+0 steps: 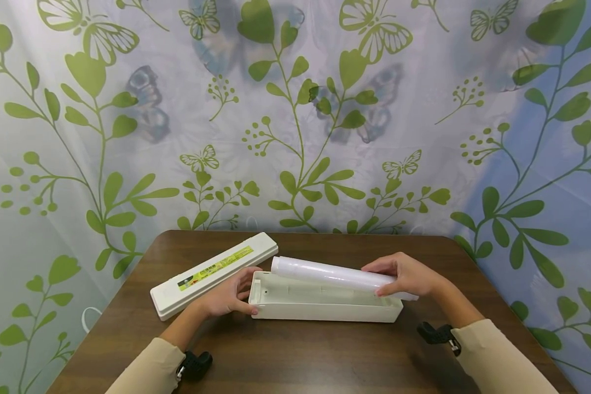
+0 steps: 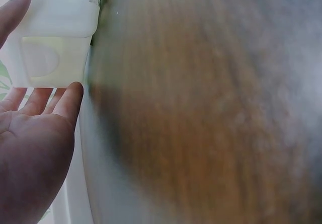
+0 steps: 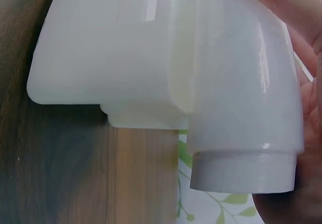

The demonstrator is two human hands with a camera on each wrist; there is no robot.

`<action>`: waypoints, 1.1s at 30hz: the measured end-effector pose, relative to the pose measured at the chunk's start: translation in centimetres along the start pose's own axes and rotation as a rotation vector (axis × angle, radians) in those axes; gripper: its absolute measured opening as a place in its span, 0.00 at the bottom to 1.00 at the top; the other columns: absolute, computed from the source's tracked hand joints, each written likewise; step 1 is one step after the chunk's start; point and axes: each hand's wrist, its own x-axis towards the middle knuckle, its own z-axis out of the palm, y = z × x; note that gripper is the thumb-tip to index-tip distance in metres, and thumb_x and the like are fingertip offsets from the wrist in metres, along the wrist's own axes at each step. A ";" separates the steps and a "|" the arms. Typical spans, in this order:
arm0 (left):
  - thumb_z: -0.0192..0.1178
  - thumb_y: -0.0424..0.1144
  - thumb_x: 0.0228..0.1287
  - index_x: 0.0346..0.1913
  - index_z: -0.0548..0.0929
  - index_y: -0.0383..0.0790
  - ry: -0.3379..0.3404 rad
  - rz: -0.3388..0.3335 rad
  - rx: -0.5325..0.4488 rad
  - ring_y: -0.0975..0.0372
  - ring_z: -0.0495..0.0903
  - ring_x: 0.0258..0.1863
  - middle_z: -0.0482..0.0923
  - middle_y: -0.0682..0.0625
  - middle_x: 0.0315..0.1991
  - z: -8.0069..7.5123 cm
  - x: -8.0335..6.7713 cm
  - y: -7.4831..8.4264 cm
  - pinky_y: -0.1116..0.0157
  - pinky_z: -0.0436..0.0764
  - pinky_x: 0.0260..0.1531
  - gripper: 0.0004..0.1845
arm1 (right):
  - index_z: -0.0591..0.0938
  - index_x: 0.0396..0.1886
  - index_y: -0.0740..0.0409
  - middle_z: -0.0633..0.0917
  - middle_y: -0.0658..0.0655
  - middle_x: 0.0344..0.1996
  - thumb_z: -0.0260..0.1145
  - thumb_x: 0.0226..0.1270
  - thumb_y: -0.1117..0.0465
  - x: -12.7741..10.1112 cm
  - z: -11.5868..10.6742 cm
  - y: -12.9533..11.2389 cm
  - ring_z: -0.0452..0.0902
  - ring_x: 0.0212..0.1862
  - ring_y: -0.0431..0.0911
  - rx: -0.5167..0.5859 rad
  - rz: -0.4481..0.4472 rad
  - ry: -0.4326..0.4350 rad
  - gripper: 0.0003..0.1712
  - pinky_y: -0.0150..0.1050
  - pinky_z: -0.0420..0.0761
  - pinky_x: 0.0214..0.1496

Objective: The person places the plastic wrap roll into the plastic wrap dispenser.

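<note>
A white roll of plastic wrap point(image 1: 320, 273) slants over a long, open cream-white box point(image 1: 325, 312), its right end reaching past the box's right end. My right hand point(image 1: 407, 274) grips the roll near that end, thumb in front and fingers behind. In the right wrist view the roll point(image 3: 236, 83) runs alongside the box wall point(image 3: 105, 43), and its bare core end shows. At the box's left end, my left hand point(image 1: 225, 296) holds it between thumb and fingers. The left wrist view shows the box end point(image 2: 60, 15) between the thumb and fingertips.
Diagonally behind my left hand lies a long white lid point(image 1: 177, 298) with a yellow-green label point(image 1: 216, 267). Everything rests on a dark brown wooden table point(image 1: 300, 361). A curtain point(image 1: 305, 164) printed with green leaves and butterflies hangs behind the table.
</note>
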 end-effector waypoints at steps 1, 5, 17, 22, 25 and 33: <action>0.76 0.29 0.55 0.75 0.54 0.32 -0.001 0.000 0.000 0.37 0.60 0.75 0.60 0.30 0.73 0.0 0.0 0.0 0.59 0.71 0.72 0.51 | 0.83 0.63 0.58 0.87 0.60 0.57 0.79 0.59 0.61 0.1 0.0 0.0 0.86 0.50 0.40 -0.001 0.004 -0.004 0.30 0.34 0.87 0.49; 0.76 0.30 0.56 0.75 0.55 0.32 -0.003 0.002 0.005 0.38 0.60 0.75 0.60 0.31 0.73 -0.1 0.0 0.0 0.54 0.69 0.73 0.50 | 0.83 0.63 0.58 0.87 0.60 0.57 0.79 0.59 0.62 0.4 0.1 -0.2 0.86 0.51 0.40 0.005 0.016 -0.018 0.30 0.34 0.87 0.49; 0.76 0.29 0.56 0.75 0.55 0.35 0.003 0.008 0.006 0.42 0.63 0.74 0.63 0.35 0.72 -0.1 0.0 -0.2 0.56 0.72 0.71 0.49 | 0.84 0.62 0.57 0.88 0.58 0.55 0.79 0.59 0.61 1.5 0.4 -0.7 0.87 0.51 0.40 0.014 0.014 -0.058 0.30 0.35 0.87 0.49; 0.76 0.29 0.55 0.75 0.56 0.36 0.009 0.008 0.017 0.47 0.66 0.72 0.64 0.39 0.71 0.0 0.0 -0.2 0.58 0.74 0.69 0.49 | 0.85 0.61 0.56 0.89 0.56 0.54 0.80 0.58 0.60 1.9 0.5 -0.8 0.87 0.51 0.42 0.020 -0.003 -0.071 0.29 0.35 0.86 0.50; 0.76 0.29 0.55 0.75 0.56 0.36 0.010 0.005 0.020 0.50 0.67 0.71 0.65 0.39 0.71 0.0 0.0 -0.2 0.59 0.74 0.69 0.49 | 0.86 0.60 0.55 0.89 0.56 0.53 0.80 0.58 0.60 2.2 0.7 -0.7 0.87 0.50 0.43 0.029 -0.005 -0.079 0.28 0.35 0.87 0.50; 0.76 0.29 0.56 0.74 0.56 0.37 0.012 -0.020 -0.018 0.55 0.69 0.69 0.65 0.41 0.69 0.2 0.0 0.0 0.62 0.78 0.65 0.48 | 0.86 0.59 0.57 0.89 0.59 0.52 0.80 0.57 0.63 2.7 1.1 -0.5 0.88 0.49 0.44 0.077 -0.020 -0.098 0.28 0.38 0.87 0.47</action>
